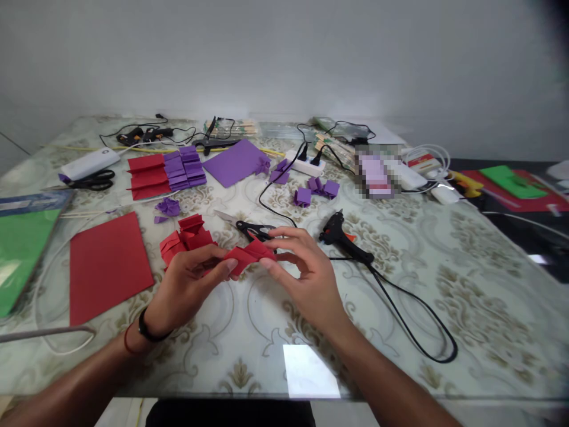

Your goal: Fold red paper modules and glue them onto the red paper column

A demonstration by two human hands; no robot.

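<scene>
Between my two hands is a folded piece of red paper [246,257], lifted a little above the table. My left hand [195,274] pinches its left end between thumb and fingers. The right end is gripped by my right hand [303,265], thumb below and fingers above. Several folded red paper pieces [192,232] lie just behind my left hand, which partly covers them. Black-handled scissors [253,229] rest beyond the held paper, their handles partly hidden by my right fingers. A black glue gun [341,234] lies to the right of my right hand.
A stack of red paper [109,267] lies at left, near a green pack [26,255]. Behind are folded purple pieces [184,168], a purple sheet [237,163] and a white power strip [306,163]. The glue gun's cord [427,305] loops across the right side.
</scene>
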